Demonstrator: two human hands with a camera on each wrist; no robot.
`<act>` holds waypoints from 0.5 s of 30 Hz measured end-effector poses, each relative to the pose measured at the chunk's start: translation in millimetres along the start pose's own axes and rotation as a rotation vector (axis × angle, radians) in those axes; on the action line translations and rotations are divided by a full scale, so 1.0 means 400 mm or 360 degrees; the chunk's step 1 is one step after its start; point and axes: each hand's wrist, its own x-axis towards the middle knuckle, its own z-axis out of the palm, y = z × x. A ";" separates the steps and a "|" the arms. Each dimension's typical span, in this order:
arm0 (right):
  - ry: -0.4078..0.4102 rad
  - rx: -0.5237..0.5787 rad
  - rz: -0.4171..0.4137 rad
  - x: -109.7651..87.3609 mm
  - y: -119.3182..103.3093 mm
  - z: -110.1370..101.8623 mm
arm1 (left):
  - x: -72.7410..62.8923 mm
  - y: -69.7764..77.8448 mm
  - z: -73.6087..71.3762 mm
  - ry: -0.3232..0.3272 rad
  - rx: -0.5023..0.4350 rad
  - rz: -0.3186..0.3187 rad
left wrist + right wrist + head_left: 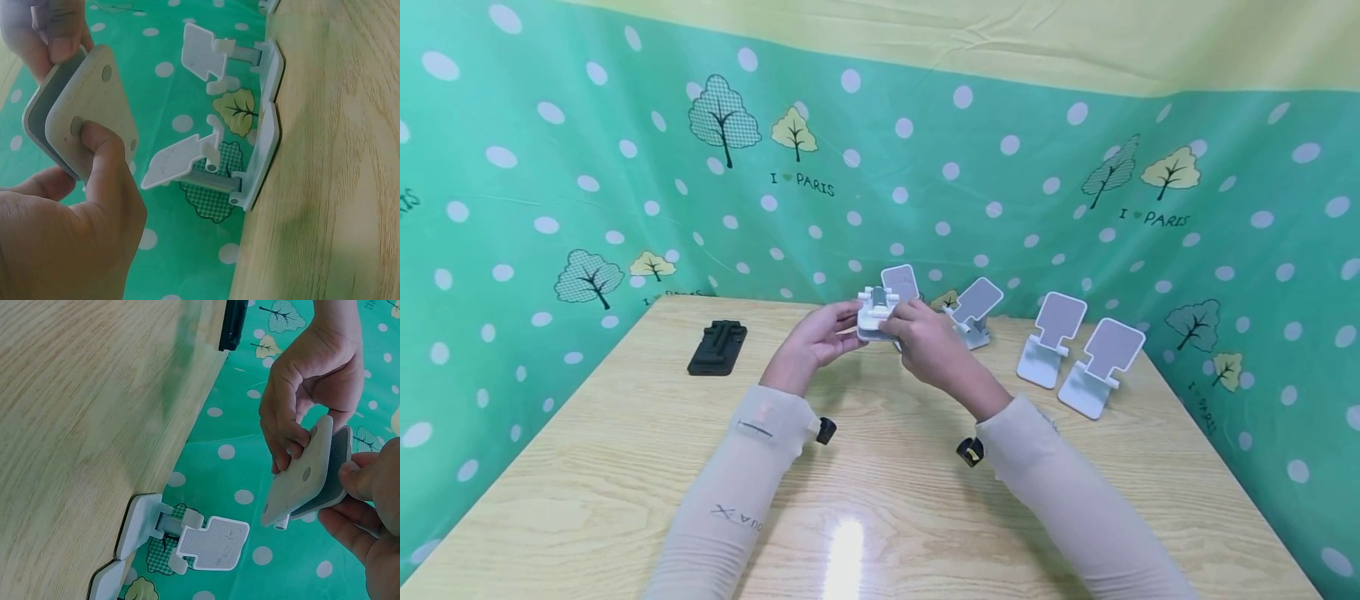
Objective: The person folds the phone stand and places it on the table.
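A white folding phone stand (874,327) is held up between both hands over the far part of the table. My left hand (816,337) grips its base, the thumb pressing beside a round rubber foot in the left wrist view. My right hand (932,346) pinches the grey-padded plate (339,469) from the opposite side. The plate and base (97,103) lie nearly face to face with a narrow gap between them. Just behind the hands, another white phone stand (901,281) stands unfolded, its base hidden in the head view.
Unfolded white phone stands (977,302), (1051,337) and a further stand (1102,367) line the right side of the wooden table (880,492). A black folded phone stand (718,348) lies at the left. Green dotted cloth (820,225) hangs behind the table.
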 end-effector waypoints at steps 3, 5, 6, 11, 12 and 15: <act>-0.0002 0.0008 -0.0007 0.000 0.000 0.003 | 0.003 -0.002 -0.002 -0.0011 0.0023 -0.0001; -0.0015 0.0012 -0.0003 -0.001 0.000 0.004 | 0.004 -0.004 -0.001 -0.0012 0.0033 -0.0001; -0.0024 0.0013 0.0001 -0.001 0.000 0.005 | 0.005 -0.004 -0.001 -0.0014 0.0037 0.0001; -0.0072 -0.0006 0.0006 -0.004 0.000 0.010 | 0.008 -0.007 -0.002 0.0003 0.0028 0.0020; -0.0077 -0.0008 0.0005 -0.005 0.000 0.011 | 0.008 -0.007 -0.003 0.0004 0.0025 0.0022; -0.0088 0.0000 0.0001 -0.007 0.000 0.016 | 0.006 -0.006 -0.005 0.0005 0.0021 0.0023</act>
